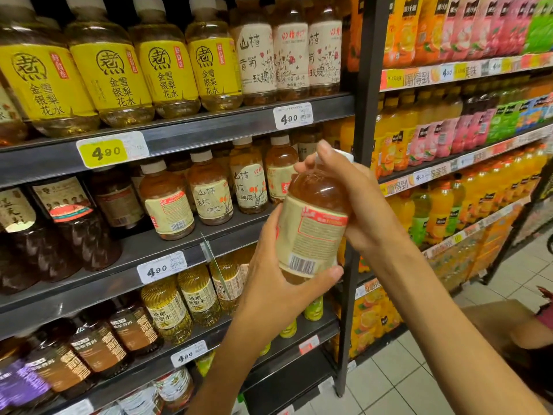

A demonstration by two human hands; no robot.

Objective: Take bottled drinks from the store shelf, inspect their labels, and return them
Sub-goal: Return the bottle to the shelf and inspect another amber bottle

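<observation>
I hold one bottled drink (311,226) in front of the shelf, amber liquid inside, cream label with red trim and a barcode turned towards me. My left hand (278,283) grips its lower part, thumb under the barcode. My right hand (356,202) wraps round its shoulder and neck and hides most of the white cap. The bottle is tilted, top leaning away to the right. Bottles of the same kind (167,202) stand on the middle shelf (167,247) behind it.
Yellow-labelled bottles (113,76) fill the top shelf, dark tea bottles (71,223) stand at left, more bottles below. A black upright post (365,121) divides this rack from a rack of orange, pink and green juices (449,130). Tiled floor and a cardboard box (493,327) lie at right.
</observation>
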